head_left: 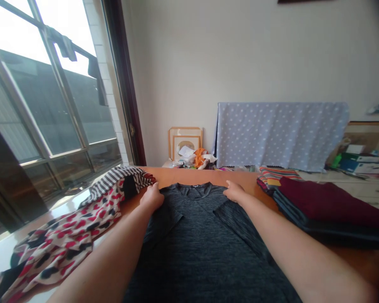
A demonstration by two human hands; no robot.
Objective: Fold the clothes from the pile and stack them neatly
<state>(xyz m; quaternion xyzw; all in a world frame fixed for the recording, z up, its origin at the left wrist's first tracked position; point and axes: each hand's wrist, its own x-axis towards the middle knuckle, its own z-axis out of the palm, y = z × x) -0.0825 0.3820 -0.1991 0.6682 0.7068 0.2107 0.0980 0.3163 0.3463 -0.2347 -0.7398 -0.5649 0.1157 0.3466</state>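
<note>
A dark grey heathered T-shirt [196,235] lies spread on the orange-brown table [164,173], its neckline at the far side and its hem running out of view toward me. My left hand [152,197] pinches the shirt at the left shoulder. At the right shoulder, my right hand [234,191] has its fingers closed on the fabric, with the index finger pointing outward. Both short sleeves are folded inward over the body of the shirt.
On the left lie heart-print clothing [78,227] and a black-and-white striped garment [113,179]. To the right stands a stack of folded clothes with a maroon piece [331,202] on top, beside a striped folded cloth [279,174]. A dotted blue cloth [278,134] hangs behind.
</note>
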